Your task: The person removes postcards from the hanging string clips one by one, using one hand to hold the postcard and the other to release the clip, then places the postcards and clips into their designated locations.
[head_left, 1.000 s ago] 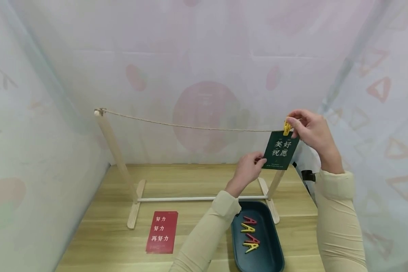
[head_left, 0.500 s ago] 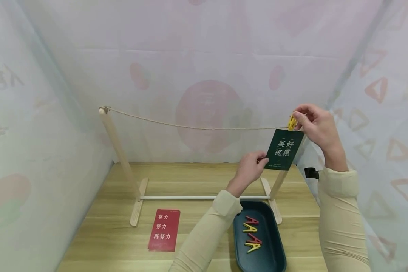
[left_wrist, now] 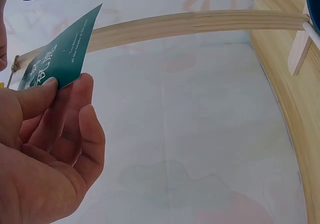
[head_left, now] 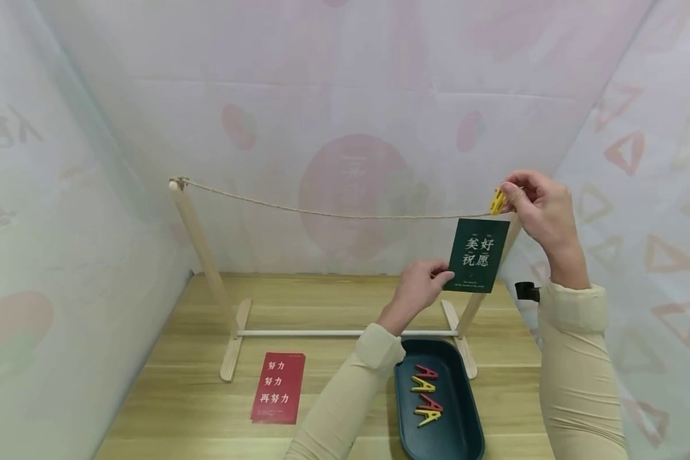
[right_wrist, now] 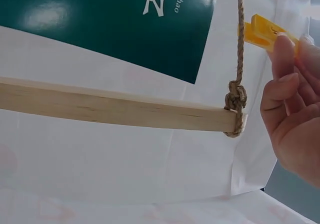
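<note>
My left hand (head_left: 420, 287) pinches the lower left edge of a dark green card (head_left: 476, 255) with white characters, thumb on its front in the left wrist view. The card's top edge lies just under the twine (head_left: 345, 217). At the right end of the line, my right hand (head_left: 543, 207) pinches a yellow clothespin (head_left: 498, 201) between thumb and fingers. In the right wrist view the yellow clothespin (right_wrist: 265, 33) has its tip at the twine (right_wrist: 240, 49), and the green card (right_wrist: 125, 24) is apart from it.
The twine is tied between two wooden posts (head_left: 201, 255) joined low by a white rod (head_left: 299, 333). A dark blue tray (head_left: 466, 421) holds several red and yellow clothespins (head_left: 427, 401). Red cards (head_left: 278, 388) lie on the wooden table (head_left: 178, 396) at the left.
The yellow clothespin has come off the green card's top edge and moved up and right with my right hand. The card, still in my left hand, has dropped slightly below the twine.
</note>
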Available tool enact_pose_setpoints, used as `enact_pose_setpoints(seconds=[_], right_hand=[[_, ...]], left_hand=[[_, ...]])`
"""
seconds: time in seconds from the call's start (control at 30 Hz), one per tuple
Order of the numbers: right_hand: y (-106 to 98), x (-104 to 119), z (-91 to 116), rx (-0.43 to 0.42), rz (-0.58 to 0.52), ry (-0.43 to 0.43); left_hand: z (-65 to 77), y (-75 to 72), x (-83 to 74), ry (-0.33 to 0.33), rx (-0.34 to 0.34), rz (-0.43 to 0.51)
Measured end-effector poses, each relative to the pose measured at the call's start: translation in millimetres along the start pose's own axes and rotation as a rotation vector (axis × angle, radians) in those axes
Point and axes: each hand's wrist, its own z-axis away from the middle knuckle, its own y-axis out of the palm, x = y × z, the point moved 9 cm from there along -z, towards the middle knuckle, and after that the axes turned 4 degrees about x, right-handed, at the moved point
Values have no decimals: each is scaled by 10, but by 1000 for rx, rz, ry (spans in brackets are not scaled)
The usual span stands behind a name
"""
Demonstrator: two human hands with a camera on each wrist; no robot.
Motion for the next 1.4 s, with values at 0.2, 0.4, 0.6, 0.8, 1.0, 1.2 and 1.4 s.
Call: enact_pose_setpoints(seconds=[0.2, 0.4, 0.6, 0.8, 1.0, 1.2, 1.4], right_hand=[[-70, 39, 73, -41, 30, -32], [-102, 51, 233, -52, 68, 1], [-42, 30, 362, -42, 13, 24], [91, -47, 489, -45, -35, 29], [278, 33, 636, -36, -95, 67], [443, 179, 804, 19, -87, 101], [571, 125, 981, 72, -81, 178]], left_hand=[[36, -4, -17, 30, 9, 12], [102, -21, 10, 29, 21, 29], [152, -81, 57, 44, 0, 30], [237, -138, 161, 19, -7, 47], [370, -134, 327, -36, -14, 134], [505, -98, 496, -102, -14, 222], [620, -80, 618, -138, -9, 287]])
